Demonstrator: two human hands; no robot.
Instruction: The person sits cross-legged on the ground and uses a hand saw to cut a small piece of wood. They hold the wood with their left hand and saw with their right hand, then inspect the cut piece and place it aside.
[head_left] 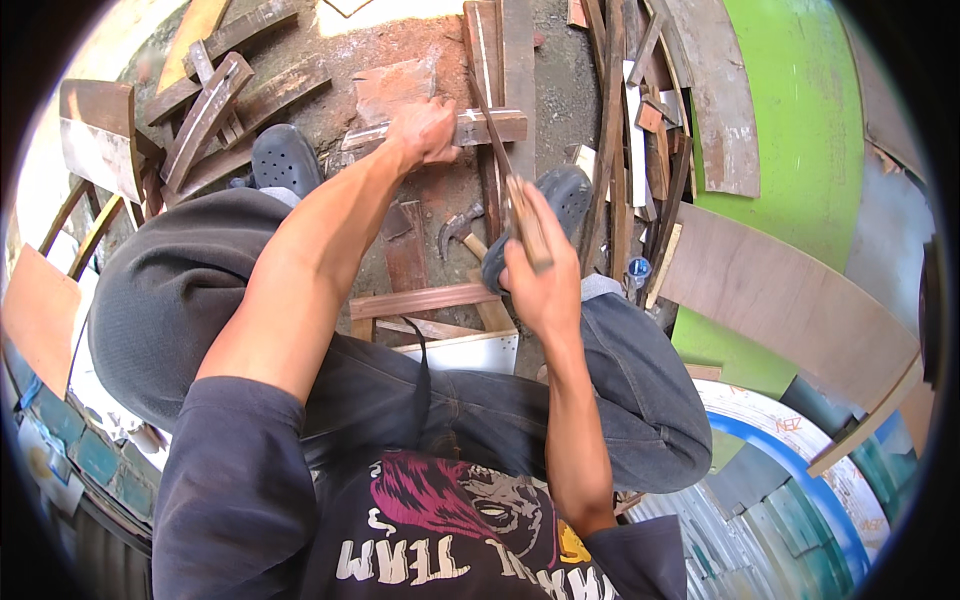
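While the left hand bears down on a short wooden batten, its fingers curled over the wood, the right hand is wrapped around the wooden handle of what looks like a handsaw. Its thin dark blade slants from the near right to the far left, crossing the batten near its right end; the teeth are too small to make out. The batten lies roughly left to right in the far middle of the scene, its right part over long dark planks that run away from the person.

For a clean cut, I'd judge that the left hand should pin the batten hard against the planks, with fingers and thumb well clear of the blade. Long, even strokes in line with the right forearm would help; twisting the wrist could bind the blade. Lighter pressure toward the end should limit splintering. Since the right clog sits just beside the handle, shifting that foot would give the stroke more room. The claw hammer, on the ground nearer the person, seems out of the way.
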